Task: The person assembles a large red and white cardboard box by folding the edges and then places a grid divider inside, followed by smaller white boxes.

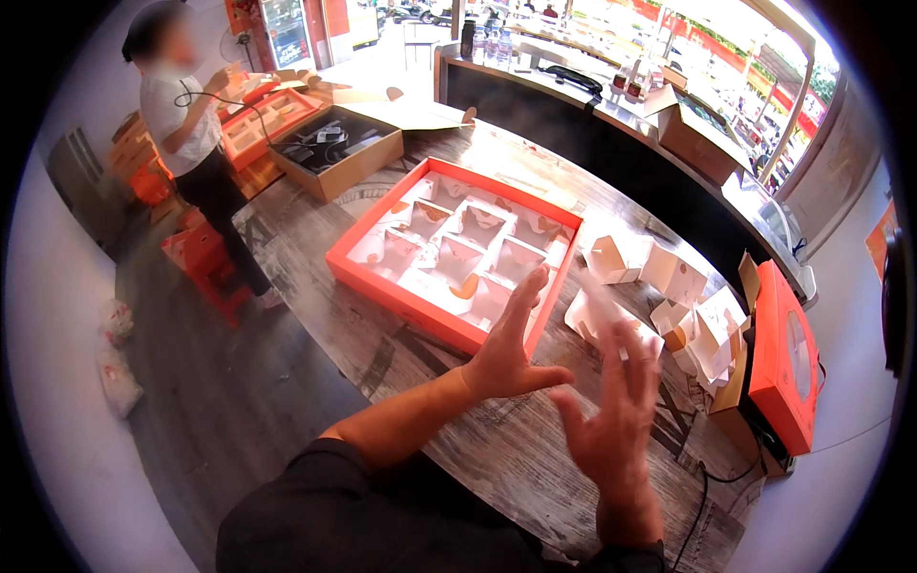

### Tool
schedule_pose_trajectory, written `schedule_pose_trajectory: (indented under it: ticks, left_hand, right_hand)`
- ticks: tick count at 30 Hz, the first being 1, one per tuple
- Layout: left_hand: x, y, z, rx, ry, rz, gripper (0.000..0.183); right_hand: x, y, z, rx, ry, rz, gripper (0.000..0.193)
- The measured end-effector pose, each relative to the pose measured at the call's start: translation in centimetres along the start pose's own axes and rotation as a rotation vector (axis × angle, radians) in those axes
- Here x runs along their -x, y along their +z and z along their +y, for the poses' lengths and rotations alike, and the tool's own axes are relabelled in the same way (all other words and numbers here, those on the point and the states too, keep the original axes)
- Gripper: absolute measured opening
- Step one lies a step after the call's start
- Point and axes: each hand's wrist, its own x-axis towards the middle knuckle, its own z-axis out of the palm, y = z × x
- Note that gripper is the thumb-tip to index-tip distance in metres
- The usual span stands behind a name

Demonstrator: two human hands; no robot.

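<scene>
My left hand (508, 349) is open in front of the large red box tray (399, 302), its fingers stretched up and its thumb pointing right. Facing it is my right hand (616, 415), also open, with fingers spread and slightly blurred. A gap separates the two hands, and neither holds anything. Inside the tray stand several small white paper boxes (458, 260) with open tops, set in rows. Beyond my right hand lies a white folded carton (580, 318), partly hidden by the fingers. More open white cartons (614, 260) are bunched to its right.
A red carry case (789, 358) with a round window leans at the right, near a black cable (702, 516). Far left are a cardboard box (358, 174) of dark cables, another person (181, 110) and a red stool (205, 265). A long counter (521, 57) runs behind the table.
</scene>
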Motion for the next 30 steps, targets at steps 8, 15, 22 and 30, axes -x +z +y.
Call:
schedule_pose_trajectory:
  ticks: [8,15,22,30]
  left_hand:
    - [-0.6,0.2,0.2,0.031,-0.050,-0.080,0.092]
    - [-0.7,-0.8,1.1,0.642,-0.306,-0.110,0.110]
    - [-1.7,-1.6,0.3,0.957,-0.422,0.159,0.133]
    - [-1.7,-1.8,-0.6,0.936,-0.396,0.191,0.092]
  right_hand:
    - [-1.6,1.0,-3.2,-0.338,-0.156,-0.097,0.083]
    - [-2.0,2.2,-0.5,-0.456,-0.209,0.012,0.078]
    - [-3.4,3.9,3.0,-0.644,-0.052,0.208,0.064]
    - [-3.1,7.8,3.8,-1.449,0.311,0.014,0.073]
